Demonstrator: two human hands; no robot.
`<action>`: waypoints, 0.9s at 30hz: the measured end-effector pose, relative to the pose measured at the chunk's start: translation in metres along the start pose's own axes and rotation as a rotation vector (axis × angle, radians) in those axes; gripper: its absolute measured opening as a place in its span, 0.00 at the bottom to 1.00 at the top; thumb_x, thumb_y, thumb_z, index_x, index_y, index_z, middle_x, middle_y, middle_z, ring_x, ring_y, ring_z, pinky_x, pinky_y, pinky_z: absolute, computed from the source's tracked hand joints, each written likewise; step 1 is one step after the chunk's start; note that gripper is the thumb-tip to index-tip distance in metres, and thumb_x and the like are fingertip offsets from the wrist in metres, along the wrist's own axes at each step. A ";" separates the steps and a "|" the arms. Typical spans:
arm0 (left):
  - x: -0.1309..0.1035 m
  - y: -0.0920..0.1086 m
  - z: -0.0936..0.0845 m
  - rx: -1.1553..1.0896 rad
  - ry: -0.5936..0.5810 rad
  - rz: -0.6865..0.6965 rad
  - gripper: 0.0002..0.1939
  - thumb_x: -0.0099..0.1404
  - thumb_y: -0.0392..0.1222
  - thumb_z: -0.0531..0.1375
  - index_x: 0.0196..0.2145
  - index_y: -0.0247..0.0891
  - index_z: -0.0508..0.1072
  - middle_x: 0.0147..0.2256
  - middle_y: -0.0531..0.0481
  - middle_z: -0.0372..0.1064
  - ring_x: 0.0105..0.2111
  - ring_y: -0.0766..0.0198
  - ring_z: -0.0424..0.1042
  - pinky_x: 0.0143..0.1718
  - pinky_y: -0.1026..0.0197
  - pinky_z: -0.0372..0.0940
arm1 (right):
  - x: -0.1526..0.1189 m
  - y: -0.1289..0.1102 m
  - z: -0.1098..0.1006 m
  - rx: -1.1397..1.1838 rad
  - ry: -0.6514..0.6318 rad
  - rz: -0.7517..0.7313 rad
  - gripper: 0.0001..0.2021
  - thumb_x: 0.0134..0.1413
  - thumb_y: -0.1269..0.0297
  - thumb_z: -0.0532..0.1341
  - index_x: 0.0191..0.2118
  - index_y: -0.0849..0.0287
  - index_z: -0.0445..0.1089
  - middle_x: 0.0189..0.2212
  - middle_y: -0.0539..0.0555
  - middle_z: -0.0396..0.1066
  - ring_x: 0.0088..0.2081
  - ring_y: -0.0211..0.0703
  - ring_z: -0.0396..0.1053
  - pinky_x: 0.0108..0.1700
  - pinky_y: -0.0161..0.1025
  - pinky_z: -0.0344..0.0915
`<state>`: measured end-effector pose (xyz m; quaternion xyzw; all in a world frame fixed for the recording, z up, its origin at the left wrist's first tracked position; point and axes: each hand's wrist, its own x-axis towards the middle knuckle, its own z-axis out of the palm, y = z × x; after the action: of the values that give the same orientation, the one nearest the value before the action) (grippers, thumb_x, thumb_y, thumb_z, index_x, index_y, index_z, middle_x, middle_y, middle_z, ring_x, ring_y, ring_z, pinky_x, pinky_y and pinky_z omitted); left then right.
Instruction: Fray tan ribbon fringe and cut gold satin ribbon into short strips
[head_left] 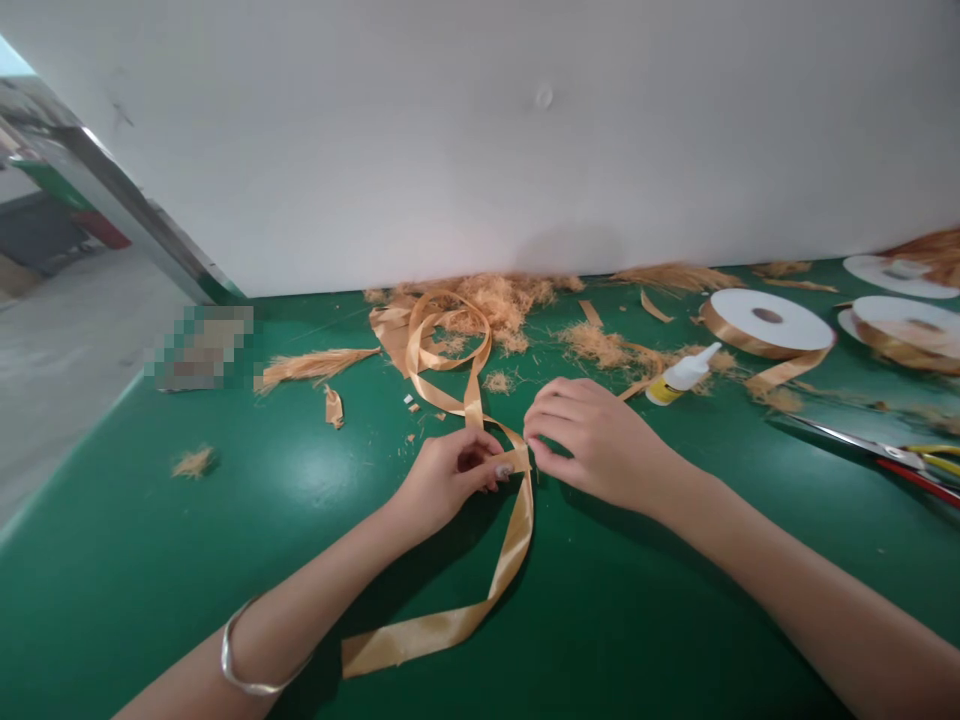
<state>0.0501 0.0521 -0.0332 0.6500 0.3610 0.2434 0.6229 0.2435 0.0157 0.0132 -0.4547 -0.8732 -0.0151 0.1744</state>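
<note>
Because the gold ribbon (516, 540) lies loosely looped by stray fibres (502, 308) on the surface (637, 610), pulling could snag or twist it; the left hand (446, 473) pinches it, while I cannot tell whether the right hand (600, 440), fingers curled alongside, grips anything.

The ribbon (420, 637) is satin-like cloth, smooth and glossy. The fibre (499, 305) is dry, rough and frayed. The desk (292, 510) has a smooth, semi-gloss surface; the wall (352, 140) is matt. The bottle (680, 377) appears to be smooth plastic. The scissors (905, 457) have polished metal blades (847, 436) and plastic-looking handles (919, 481). The spool (796, 318) is matt-faced. The bracelet (259, 689) is shiny metal.
</note>
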 end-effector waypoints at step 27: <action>0.002 0.001 -0.005 0.078 0.055 0.008 0.07 0.58 0.41 0.60 0.28 0.38 0.77 0.27 0.47 0.75 0.28 0.64 0.73 0.30 0.63 0.68 | -0.007 0.041 -0.030 1.152 0.362 0.628 0.09 0.56 0.58 0.47 0.26 0.53 0.52 0.19 0.47 0.48 0.22 0.38 0.56 0.23 0.36 0.59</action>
<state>0.0473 0.0569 -0.0316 0.6684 0.3847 0.2495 0.5857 0.2890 0.0285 0.0332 -0.5118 -0.5256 0.4277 0.5281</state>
